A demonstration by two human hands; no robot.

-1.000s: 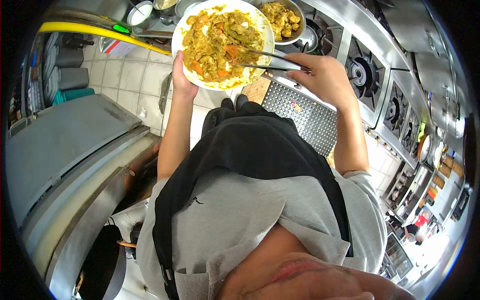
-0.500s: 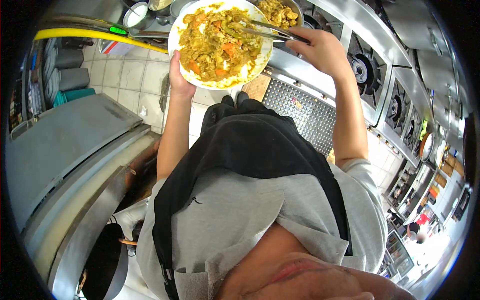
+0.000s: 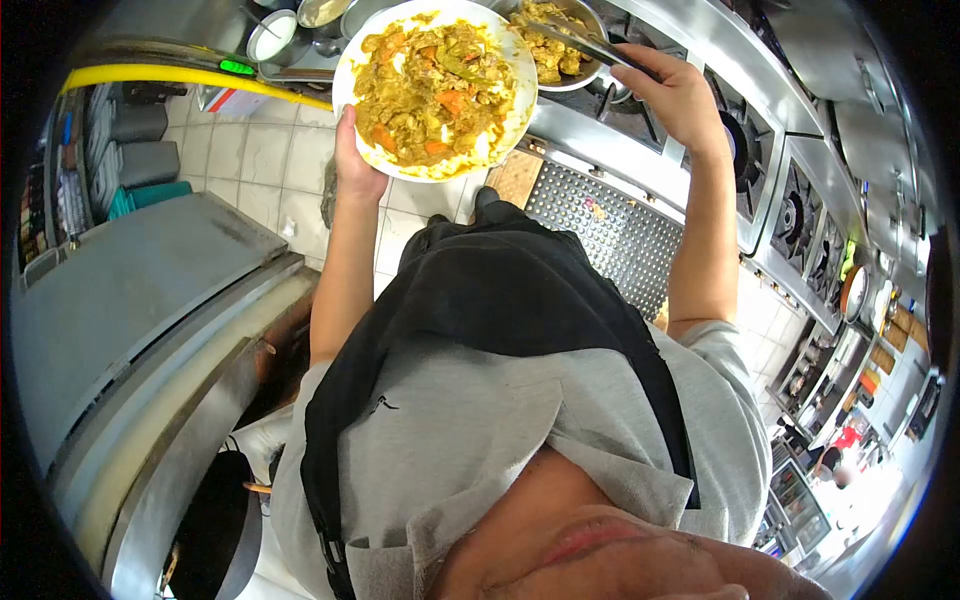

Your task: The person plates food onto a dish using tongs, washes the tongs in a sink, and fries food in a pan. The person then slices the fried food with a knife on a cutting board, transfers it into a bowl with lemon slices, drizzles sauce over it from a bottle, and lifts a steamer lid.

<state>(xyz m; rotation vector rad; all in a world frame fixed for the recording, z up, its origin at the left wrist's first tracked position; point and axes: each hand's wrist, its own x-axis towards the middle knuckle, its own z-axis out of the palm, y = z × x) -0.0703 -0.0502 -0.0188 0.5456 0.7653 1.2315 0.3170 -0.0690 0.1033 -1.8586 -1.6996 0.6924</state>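
My left hand (image 3: 358,165) grips the near left rim of a round white plate (image 3: 523,118), thumb on the edge and fingers hidden beneath. Yellow-brown curry (image 3: 420,95) with orange carrot pieces and a green strip covers most of the plate. With my right hand (image 3: 675,98) I hold metal tongs (image 3: 597,45), closed round their back end. The tongs' tips reach into a metal pan (image 3: 597,18) of similar curry, right of the plate. Whether the tips pinch any food cannot be made out.
Gas burners (image 3: 735,145) line the stove on my right. A small pot of white sauce (image 3: 270,40) with a spoon stands at the back left, behind a yellow hose (image 3: 200,72). A grey metal lid or counter (image 3: 150,300) is at my left. A perforated mat (image 3: 600,220) lies on the floor.
The tongs have moved right, from over the plate to the pan, with my right hand. The plate has shifted slightly left, and a green strip now lies on top of its curry.
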